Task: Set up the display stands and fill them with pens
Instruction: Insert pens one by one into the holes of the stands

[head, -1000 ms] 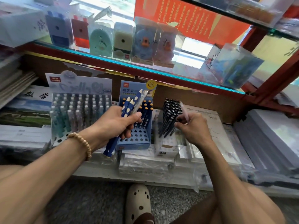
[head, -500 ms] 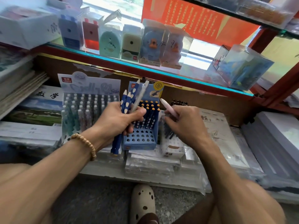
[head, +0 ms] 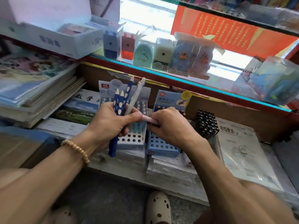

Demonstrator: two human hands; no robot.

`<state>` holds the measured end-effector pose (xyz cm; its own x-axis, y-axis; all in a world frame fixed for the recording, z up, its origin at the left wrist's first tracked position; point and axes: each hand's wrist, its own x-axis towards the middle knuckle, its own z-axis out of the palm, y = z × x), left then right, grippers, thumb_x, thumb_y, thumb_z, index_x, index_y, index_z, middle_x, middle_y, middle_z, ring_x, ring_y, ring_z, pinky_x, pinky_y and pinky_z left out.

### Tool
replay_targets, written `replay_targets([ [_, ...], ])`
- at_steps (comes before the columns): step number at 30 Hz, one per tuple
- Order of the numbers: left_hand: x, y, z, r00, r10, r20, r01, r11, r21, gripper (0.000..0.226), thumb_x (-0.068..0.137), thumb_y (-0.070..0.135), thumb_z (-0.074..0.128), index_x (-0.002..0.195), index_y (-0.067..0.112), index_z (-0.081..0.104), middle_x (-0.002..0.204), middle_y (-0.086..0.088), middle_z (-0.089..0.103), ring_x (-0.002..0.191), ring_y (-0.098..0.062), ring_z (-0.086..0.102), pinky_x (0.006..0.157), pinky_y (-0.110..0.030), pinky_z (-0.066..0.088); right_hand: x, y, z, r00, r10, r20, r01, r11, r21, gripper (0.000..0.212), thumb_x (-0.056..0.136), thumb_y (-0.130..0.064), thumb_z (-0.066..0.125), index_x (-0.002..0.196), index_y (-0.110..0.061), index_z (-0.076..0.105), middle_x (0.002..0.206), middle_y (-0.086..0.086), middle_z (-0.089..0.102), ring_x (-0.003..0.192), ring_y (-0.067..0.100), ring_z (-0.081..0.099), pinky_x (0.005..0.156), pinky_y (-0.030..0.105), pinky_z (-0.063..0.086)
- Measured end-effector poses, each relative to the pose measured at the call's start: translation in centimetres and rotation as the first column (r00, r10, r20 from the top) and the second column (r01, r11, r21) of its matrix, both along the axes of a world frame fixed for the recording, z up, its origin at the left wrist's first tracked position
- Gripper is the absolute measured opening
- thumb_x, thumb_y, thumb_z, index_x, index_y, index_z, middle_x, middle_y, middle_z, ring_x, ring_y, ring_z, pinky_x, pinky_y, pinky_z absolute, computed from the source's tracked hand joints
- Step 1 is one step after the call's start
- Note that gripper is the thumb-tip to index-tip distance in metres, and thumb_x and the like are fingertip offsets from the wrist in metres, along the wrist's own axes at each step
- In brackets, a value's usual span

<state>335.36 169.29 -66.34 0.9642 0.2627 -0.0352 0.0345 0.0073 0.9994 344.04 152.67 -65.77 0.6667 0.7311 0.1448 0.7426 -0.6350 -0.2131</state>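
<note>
A person's left hand [head: 111,122] grips a bundle of pens in front of 2 display stands on a low shop shelf: 3 dark blue pens [head: 119,105] with cream tips and 1 pale translucent pen [head: 135,97], all pointing up and away, their lower ends jutting below the palm. The fingers curl round the barrels and the thumb lies across the front. The right hand [head: 169,126] meets it from the right, fingers bent round a single pink pen [head: 148,119] held nearly level, its left end touching the left thumb. Both forearms reach in from the near corners of the view, and a beaded bracelet [head: 76,150] circles the left wrist.

Directly behind the hands stand the grey-white stand [head: 129,140] on the left, partly filled with pastel pens, and the blue stand [head: 163,147] on the right, its near rows of holes vacant. A cluster of black pens [head: 206,124] sits to the right of the blue stand. Stacked notebooks [head: 37,94] lie far left, boxed pencil sharpeners [head: 150,54] line the glass shelf above, and a cream clog [head: 157,207] shows on the floor at the near edge.
</note>
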Motion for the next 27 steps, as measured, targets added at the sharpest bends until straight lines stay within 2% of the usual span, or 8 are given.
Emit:
replay_targets([
  [2,-0.5,1.1,0.0,0.997,0.073,-0.019,-0.073,0.997,0.016,0.004,0.083,0.013,0.071,0.085,0.009,0.071,0.065,-0.003,0.068,0.042,-0.007,0.053,0.038,-0.016,0.042,0.1,0.6,0.4,0.999,0.012,-0.048,-0.01,0.999,0.041,0.009,0.088,-0.028,0.072,0.083,-0.02,0.071,0.071,-0.006,0.064,0.065,0.012,0.059,0.063,0.038,0.054],
  [5,-1.0,3.8,0.1,0.972,0.228,-0.056,-0.229,0.973,-0.007,0.003,0.084,0.011,0.072,0.085,0.008,0.07,0.075,-0.01,0.073,0.043,-0.006,0.051,0.038,-0.016,0.04,0.3,0.6,1.4,0.96,0.023,-0.279,0.055,0.962,0.269,0.014,0.083,-0.03,0.079,0.089,-0.019,0.075,0.073,-0.005,0.068,0.062,0.008,0.06,0.058,0.025,0.052],
  [9,-2.3,6.2,-0.4,0.952,0.293,-0.09,-0.297,0.954,-0.031,0.004,0.084,0.007,0.072,0.085,0.004,0.07,0.077,-0.014,0.073,0.039,-0.006,0.048,0.035,-0.014,0.035,-0.2,0.8,2.4,0.789,0.182,-0.587,0.283,0.74,0.61,0.017,0.08,-0.024,0.077,0.093,-0.013,0.073,0.079,-0.001,0.072,0.071,0.009,0.066,0.067,0.021,0.053],
  [12,-3.5,6.2,-0.8,0.964,0.227,-0.139,-0.231,0.973,-0.011,0.009,0.085,0.009,0.072,0.09,0.002,0.07,0.078,-0.013,0.074,0.04,-0.007,0.049,0.035,-0.016,0.036,-0.9,2.3,2.4,0.623,0.344,-0.703,0.464,0.56,0.686,0.019,0.073,-0.019,0.076,0.089,-0.009,0.072,0.082,0.006,0.071,0.076,0.017,0.066,0.077,0.031,0.055],
  [15,-4.0,6.7,-1.0,0.956,0.269,-0.117,-0.261,0.962,0.076,0.015,0.088,0.018,0.071,0.088,0.003,0.07,0.075,-0.011,0.074,0.041,-0.01,0.051,0.036,-0.019,0.038,-1.2,3.8,2.4,0.592,0.351,-0.725,0.561,0.467,0.684,0.014,0.081,-0.013,0.073,0.091,-0.005,0.071,0.081,0.01,0.07,0.072,0.018,0.066,0.074,0.029,0.056],
  [17,-4.2,7.4,-0.7,0.936,0.342,-0.077,-0.334,0.937,0.103,0.022,0.091,0.024,0.068,0.084,0.003,0.069,0.07,-0.01,0.07,0.041,-0.009,0.051,0.037,-0.018,0.038,-1.1,4.4,2.3,0.672,0.236,-0.702,0.54,0.493,0.682,0.007,0.088,-0.011,0.07,0.091,-0.005,0.071,0.08,0.009,0.071,0.07,0.016,0.067,0.07,0.026,0.057],
  [21,-5.0,8.3,-0.2,0.933,0.353,-0.062,-0.352,0.935,0.03,0.026,0.095,0.028,0.061,0.087,0.005,0.067,0.059,0.001,0.056,0.042,-0.008,0.051,0.038,-0.018,0.038,-1.7,5.8,0.3,0.852,0.006,-0.524,0.361,0.719,0.594,0.004,0.089,-0.008,0.071,0.086,-0.011,0.071,0.08,0.007,0.072,0.07,0.013,0.069,0.068,0.026,0.06],
  [27,-5.7,8.0,0.4,0.957,0.278,-0.08,-0.28,0.96,-0.008,0.028,0.098,0.028,0.056,0.093,0.003,0.067,0.061,-0.002,0.054,0.047,-0.013,0.056,0.041,-0.02,0.043,-1.5,7.8,-3.6,0.903,-0.144,-0.405,0.354,0.784,0.511,0.006,0.088,-0.016,0.074,0.083,-0.015,0.074,0.075,-0.003,0.072,0.071,0.011,0.07,0.072,0.036,0.062],
])
